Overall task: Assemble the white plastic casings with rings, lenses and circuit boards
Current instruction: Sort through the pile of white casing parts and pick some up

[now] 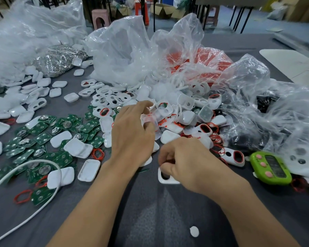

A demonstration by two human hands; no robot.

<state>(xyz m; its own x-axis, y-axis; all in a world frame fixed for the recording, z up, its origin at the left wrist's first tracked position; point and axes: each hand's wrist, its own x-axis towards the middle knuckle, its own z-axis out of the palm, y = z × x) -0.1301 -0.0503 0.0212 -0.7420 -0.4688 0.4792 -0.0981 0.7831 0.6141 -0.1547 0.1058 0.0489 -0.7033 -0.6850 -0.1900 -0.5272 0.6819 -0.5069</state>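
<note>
Fingers of the right hand are curled around a white casing that sits on the grey counter right up front. A bit further out, the left hand is pinching a small clear piece with some red on it at the edge of the casing pile, too blurry to say more. Green circuit boards and loose red rings are scattered off to the left, a green timer sits on the right, and crumpled plastic bags are behind everything.
</note>
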